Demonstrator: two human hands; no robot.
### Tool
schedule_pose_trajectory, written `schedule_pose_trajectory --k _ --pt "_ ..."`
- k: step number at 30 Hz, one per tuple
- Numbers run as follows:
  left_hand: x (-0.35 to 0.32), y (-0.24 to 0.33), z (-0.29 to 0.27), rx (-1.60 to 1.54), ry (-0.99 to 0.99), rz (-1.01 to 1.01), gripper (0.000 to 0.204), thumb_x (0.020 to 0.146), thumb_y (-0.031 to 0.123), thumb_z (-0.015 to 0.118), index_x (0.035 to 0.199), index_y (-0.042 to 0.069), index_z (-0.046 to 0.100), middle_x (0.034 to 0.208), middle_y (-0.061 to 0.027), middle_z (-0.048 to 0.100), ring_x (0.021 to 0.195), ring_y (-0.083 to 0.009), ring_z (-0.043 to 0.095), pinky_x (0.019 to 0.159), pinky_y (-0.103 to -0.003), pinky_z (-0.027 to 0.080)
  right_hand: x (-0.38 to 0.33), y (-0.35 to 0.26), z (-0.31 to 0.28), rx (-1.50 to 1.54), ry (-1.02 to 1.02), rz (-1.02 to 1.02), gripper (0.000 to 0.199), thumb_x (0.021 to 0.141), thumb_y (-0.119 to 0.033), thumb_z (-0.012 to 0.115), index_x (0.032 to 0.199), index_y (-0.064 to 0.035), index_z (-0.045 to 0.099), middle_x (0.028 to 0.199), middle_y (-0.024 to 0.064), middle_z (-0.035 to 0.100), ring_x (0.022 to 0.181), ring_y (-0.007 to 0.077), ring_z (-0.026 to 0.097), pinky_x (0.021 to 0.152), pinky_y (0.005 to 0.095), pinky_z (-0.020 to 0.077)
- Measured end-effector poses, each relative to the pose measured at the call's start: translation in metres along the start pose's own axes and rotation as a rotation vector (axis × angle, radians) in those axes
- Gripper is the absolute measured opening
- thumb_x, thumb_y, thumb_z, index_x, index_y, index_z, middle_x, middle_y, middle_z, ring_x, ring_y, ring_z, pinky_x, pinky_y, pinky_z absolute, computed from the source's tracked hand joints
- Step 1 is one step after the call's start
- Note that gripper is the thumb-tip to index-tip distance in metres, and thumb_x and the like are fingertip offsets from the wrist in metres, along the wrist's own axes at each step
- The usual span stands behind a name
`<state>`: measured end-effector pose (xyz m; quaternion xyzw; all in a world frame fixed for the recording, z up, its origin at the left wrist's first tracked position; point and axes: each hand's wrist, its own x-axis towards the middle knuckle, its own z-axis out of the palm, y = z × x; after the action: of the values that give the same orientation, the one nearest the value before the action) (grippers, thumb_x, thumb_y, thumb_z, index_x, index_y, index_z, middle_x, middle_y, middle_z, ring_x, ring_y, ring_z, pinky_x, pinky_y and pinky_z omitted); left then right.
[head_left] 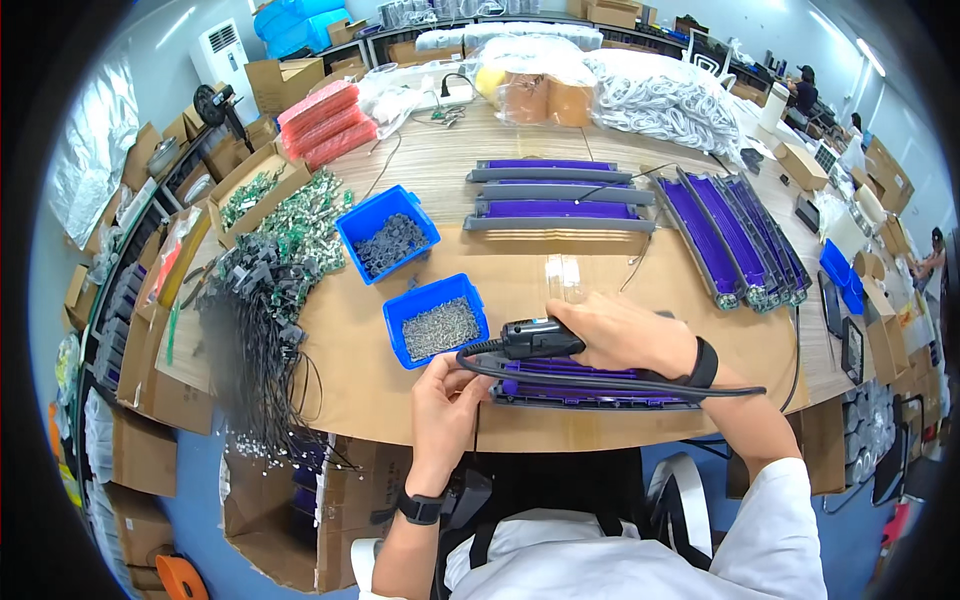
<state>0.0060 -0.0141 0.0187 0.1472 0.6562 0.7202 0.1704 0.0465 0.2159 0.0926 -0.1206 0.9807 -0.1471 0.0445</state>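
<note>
My right hand [625,335] grips a black electric screwdriver [535,338], whose black cable [640,385] loops past my wrist. Its tip sits over the left end of a long grey and purple tray [590,385] lying at the table's near edge. My left hand [445,405] rests at that tray's left end, fingers pinched together at the cable; whether they hold a small part I cannot tell. Just left of the tool stands a blue bin of small silver screws [433,322].
A second blue bin of dark parts [386,234] sits further back. Stacked grey and purple trays [560,195] lie mid-table and more [735,240] at the right. Black wired connectors [255,300] pile at the left. Cardboard boxes surround the table. Other people work at the far right.
</note>
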Motion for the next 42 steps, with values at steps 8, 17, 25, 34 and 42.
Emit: schedule_pose_trajectory --k 8,17,25,34,42 --pt "-0.006 -0.011 0.005 -0.132 -0.029 -0.004 0.018 0.088 -0.007 0.062 0.106 -0.005 0.058 0.101 -0.0105 0.070 0.093 -0.0125 0.066 0.083 -0.025 0.052 0.000 -0.017 -0.010 0.156 0.039 0.033 0.038 0.074 -0.013 0.075 0.099 0.0001 0.050 0.077 0.0250 0.063 0.078 0.0459 0.061 0.066 0.0496 0.0490" --pt "-0.001 -0.010 0.013 -0.145 -0.071 0.056 0.018 0.092 -0.003 0.059 0.109 -0.005 0.058 0.103 -0.0124 0.069 0.094 -0.0154 0.066 0.083 -0.024 0.051 0.019 -0.032 -0.007 0.343 0.141 -0.041 0.039 0.075 -0.016 0.075 0.102 -0.0002 0.052 0.074 0.0237 0.061 0.073 0.0445 0.060 0.062 0.0463 0.0460" --pt "0.008 -0.021 -0.001 0.403 0.056 0.377 0.019 0.087 -0.004 0.063 0.105 0.002 0.063 0.094 -0.0137 0.062 0.083 -0.0257 0.063 0.071 -0.032 0.048 0.030 -0.017 0.001 0.249 0.100 -0.053 0.033 0.075 -0.012 0.072 0.098 0.0005 0.052 0.077 0.0238 0.062 0.073 0.0430 0.061 0.062 0.0457 0.0461" --pt "0.014 -0.035 -0.005 0.284 -0.074 0.312 0.030 0.077 -0.007 0.071 0.105 0.000 0.063 0.087 -0.0105 0.064 0.072 -0.0179 0.058 0.062 -0.031 0.046 0.036 -0.013 0.008 0.235 0.009 -0.129 0.034 0.074 -0.014 0.072 0.099 -0.0005 0.053 0.073 0.0214 0.063 0.071 0.0422 0.061 0.062 0.0461 0.0475" --pt "0.009 -0.027 0.001 0.212 -0.061 0.225 0.031 0.075 -0.007 0.074 0.103 -0.001 0.065 0.092 -0.0101 0.065 0.076 -0.0182 0.061 0.067 -0.032 0.049 0.036 -0.014 0.009 0.240 -0.048 -0.089 0.038 0.074 -0.015 0.075 0.100 0.0017 0.052 0.074 0.0242 0.063 0.074 0.0444 0.061 0.064 0.0473 0.0477"
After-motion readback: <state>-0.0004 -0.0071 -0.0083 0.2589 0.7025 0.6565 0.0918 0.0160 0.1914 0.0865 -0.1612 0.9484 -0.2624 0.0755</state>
